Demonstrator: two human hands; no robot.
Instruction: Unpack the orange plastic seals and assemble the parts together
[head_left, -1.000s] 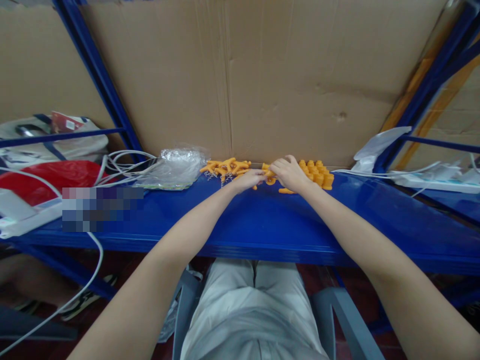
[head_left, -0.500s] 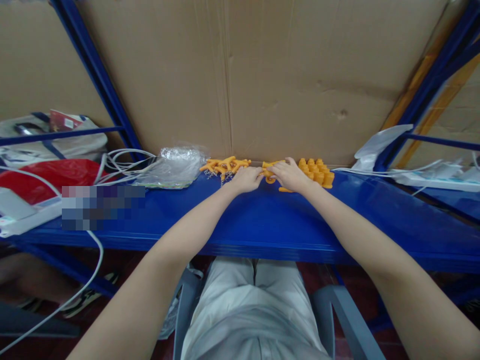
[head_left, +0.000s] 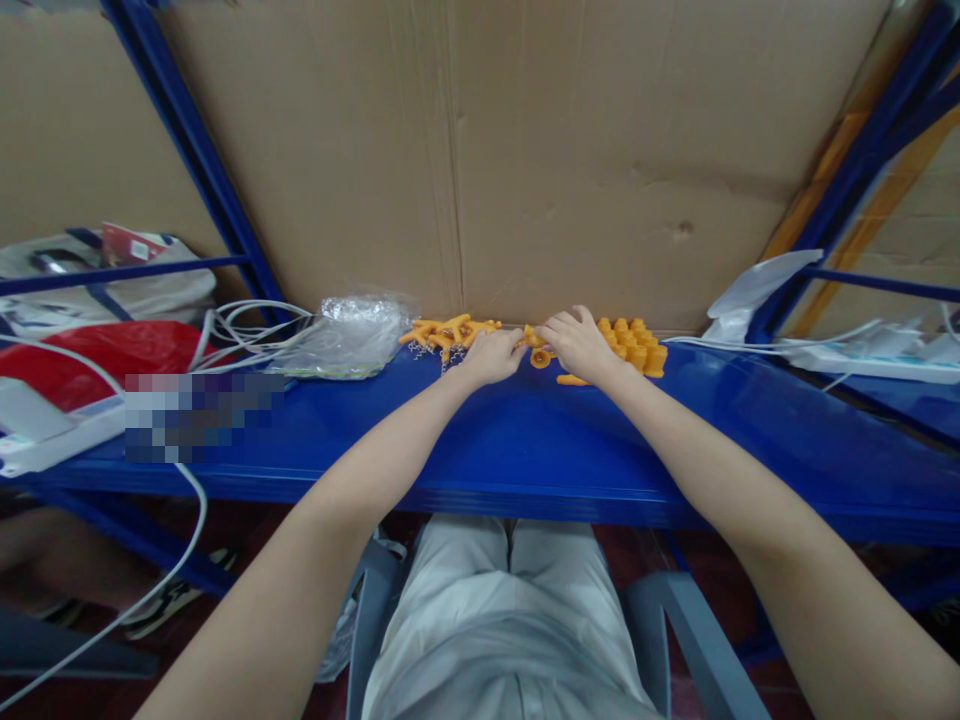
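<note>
Head camera view: both bare hands meet above the far part of a blue metal table (head_left: 525,440), near the brown cardboard panel (head_left: 525,180) behind it. Between them is a small orange plastic piece (head_left: 531,336), whose exact shape is partly hidden by the fingers. The left hand (head_left: 495,358) has its thumb and fingers drawn nearly together, pinching the piece from the left. The right hand (head_left: 576,342) has its fingers bent and almost closed, gripping the same piece from the right; how each fingertip sits on it is too small to tell.

Just below the held piece lies a round orange part with a dark centre (head_left: 541,358), on the table between the hands. A flat, elongated orange piece (head_left: 572,380) lies under the right hand's near side. Right of that hand, a tight group of upright orange plastic pieces (head_left: 634,347) stands in rows. Left of the left hand is a pile of branched orange plastic pieces with thin silver chains (head_left: 454,331), partly covered by that hand. Beside the pile, farther left, lies a clear plastic bag (head_left: 352,335), with looped white cables (head_left: 247,308) next to it.
</note>
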